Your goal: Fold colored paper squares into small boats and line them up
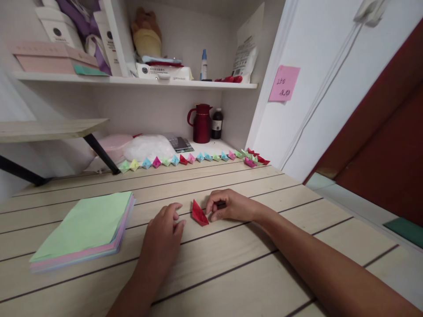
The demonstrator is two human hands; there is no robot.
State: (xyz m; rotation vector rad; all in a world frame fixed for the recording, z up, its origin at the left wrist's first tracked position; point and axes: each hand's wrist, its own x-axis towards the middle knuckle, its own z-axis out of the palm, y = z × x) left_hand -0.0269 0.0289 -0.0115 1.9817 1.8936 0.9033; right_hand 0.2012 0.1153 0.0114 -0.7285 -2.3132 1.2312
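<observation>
A red folded paper boat (199, 214) rests on the slatted wooden table (231, 268) between my two hands. My left hand (167, 224) is just left of the boat, fingers curved and apart, holding nothing. On the other side, my right hand (228, 204) has its curled thumb and fingertips very close to the boat's right end, with a gap between thumb and fingers. Whether those fingertips touch the paper is hard to tell. Left of my hands lies a stack of coloured paper (86, 222), its top sheet pale green.
Small coloured paper boats (183, 159) stand in a row along the table's back edge, bunched at the right end. Behind them are a dark red jug (201, 124) and a dark bottle (217, 123). A small raised shelf (53, 129) on black legs stands at the left.
</observation>
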